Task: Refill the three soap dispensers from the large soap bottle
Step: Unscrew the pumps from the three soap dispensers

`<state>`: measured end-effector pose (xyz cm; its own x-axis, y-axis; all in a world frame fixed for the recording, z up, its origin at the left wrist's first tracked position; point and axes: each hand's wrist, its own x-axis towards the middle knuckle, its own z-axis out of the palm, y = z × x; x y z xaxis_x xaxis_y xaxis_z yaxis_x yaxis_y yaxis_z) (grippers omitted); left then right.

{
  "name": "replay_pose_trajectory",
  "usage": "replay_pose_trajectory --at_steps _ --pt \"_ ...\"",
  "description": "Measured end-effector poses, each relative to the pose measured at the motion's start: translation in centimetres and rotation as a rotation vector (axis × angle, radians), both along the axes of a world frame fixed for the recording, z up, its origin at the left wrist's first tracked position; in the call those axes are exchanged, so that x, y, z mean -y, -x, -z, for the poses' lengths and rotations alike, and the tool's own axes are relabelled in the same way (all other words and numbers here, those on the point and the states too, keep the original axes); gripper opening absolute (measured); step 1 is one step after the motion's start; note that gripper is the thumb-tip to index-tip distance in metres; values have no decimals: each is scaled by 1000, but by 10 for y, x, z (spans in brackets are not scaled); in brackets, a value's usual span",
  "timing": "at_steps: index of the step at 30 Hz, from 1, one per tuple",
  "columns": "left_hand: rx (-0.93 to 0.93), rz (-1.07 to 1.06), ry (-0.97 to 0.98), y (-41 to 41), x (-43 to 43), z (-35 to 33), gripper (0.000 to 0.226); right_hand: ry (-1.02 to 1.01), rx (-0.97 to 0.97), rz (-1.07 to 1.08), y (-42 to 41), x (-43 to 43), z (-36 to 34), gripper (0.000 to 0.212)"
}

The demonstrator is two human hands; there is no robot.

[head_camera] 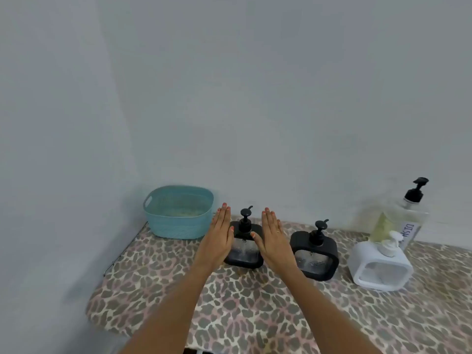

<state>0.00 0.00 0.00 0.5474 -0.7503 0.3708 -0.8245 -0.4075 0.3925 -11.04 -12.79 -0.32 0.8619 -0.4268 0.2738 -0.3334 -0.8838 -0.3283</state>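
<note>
Three dispensers are standing in a row across the lower middle of the frame, on the counter [255,307], which is wearing a leopard-print cover. You are holding your left hand [217,242] and your right hand [275,242] out flat on either side of the leftmost black dispenser [244,255], just left of frame centre, with fingers straight and pointing toward the wall [255,98]. Both grips are released and grasping nothing. The thumbs are lying close to the dispenser's dark shoulders, though I cannot tell whether they are touching it. Its black pump is rising between your two hands.

To the right, the second black dispenser [315,254] is standing apart from your right hand. Further right, the white dispenser [380,267] is sitting toward the frame's right edge. Just behind it, the large soap bottle [401,221] is standing upright with its black pump on and yellowish liquid showing inside. At the counter's far left a teal basket [178,213] is resting, just beside your left fingertips in the frame.
</note>
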Motion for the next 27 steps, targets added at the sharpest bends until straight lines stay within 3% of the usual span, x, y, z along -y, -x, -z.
replay_pose_trajectory --at_steps 2,6,10,17,27 --pt "-154 59 -17 -6 1 2 53 -62 11 -37 -7 0 -2 107" --pt "-319 146 -52 -12 0 6 59 -164 -1 -62 -18 -3 -14 64" --pt "-411 156 23 -24 3 3 56 -223 119 -49 -30 -4 -14 50" --pt "-674 162 85 -35 5 -7 60 -287 253 105 -41 -12 -18 41" --pt "-660 189 70 -45 8 -3 61 -505 97 -44 -42 2 -33 36"
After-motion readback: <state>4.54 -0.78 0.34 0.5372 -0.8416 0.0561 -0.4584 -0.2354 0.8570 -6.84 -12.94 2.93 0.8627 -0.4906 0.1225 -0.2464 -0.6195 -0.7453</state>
